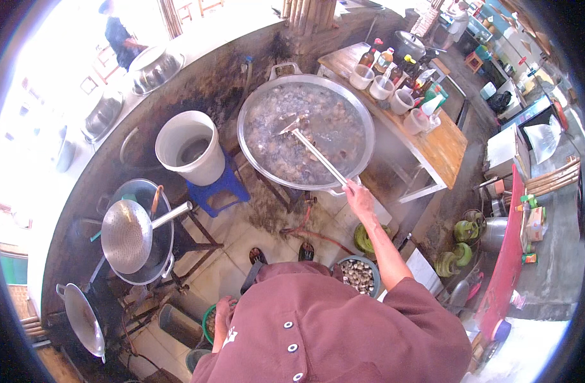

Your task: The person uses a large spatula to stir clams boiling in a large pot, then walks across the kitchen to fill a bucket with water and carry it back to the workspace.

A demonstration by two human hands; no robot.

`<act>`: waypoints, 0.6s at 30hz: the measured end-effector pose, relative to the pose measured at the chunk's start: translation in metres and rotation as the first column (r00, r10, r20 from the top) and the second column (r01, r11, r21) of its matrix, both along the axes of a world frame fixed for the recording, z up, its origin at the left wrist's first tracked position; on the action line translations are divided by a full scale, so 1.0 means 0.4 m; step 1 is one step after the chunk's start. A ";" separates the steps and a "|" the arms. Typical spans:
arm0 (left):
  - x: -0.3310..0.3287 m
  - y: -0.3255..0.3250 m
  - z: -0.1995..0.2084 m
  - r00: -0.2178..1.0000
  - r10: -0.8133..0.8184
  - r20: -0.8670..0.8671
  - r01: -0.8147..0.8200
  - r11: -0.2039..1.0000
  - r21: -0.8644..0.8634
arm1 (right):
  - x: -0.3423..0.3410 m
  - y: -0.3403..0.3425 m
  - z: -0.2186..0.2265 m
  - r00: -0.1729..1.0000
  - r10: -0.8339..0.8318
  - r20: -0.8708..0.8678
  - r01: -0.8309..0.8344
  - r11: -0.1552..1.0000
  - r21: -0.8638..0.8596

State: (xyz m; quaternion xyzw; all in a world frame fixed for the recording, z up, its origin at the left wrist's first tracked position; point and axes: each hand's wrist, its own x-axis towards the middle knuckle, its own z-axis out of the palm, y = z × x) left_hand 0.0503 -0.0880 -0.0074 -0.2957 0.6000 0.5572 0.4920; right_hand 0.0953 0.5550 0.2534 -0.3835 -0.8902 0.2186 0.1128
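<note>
My right hand (361,199) is closed around the metal handle of a long wok spatula (318,154). The spatula slants into a large round two-handled pan (243,124), and its blade sits in bubbling, greyish liquid with pieces of food in it. Low at my left side, my left hand (224,312) is curled at the rim of a green basket (209,324), partly hidden by my shirt. A grey basin (375,286) of small shell-like pieces stands on the floor under my right arm.
A white bucket (190,148) stands on a blue stool (218,190). A perforated ladle (126,236) rests over a wok (165,220) at left. Bottles and white tubs line a wooden table (447,150) at right. Green gas cylinders (466,230) and a red hose (324,237) are on the floor.
</note>
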 end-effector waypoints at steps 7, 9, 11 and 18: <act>-0.009 0.023 -0.002 0.907 -0.387 -0.167 0.374 0.921 -0.104 | 0.179 0.069 0.031 0.994 -0.052 0.096 0.052 0.999 0.002; -0.029 0.059 0.030 0.854 -0.472 -0.218 0.453 0.882 -0.131 | 0.225 0.077 0.034 0.994 -0.061 0.095 0.061 0.998 0.007; -0.051 0.098 0.070 0.788 -0.551 -0.273 0.526 0.834 -0.165 | 0.267 0.080 0.032 0.988 -0.097 0.122 0.100 0.995 -0.025; -0.139 0.222 0.174 0.904 -0.387 -0.183 0.367 0.920 -0.134 | 0.391 0.066 0.074 0.959 -0.225 0.175 0.239 0.969 -0.066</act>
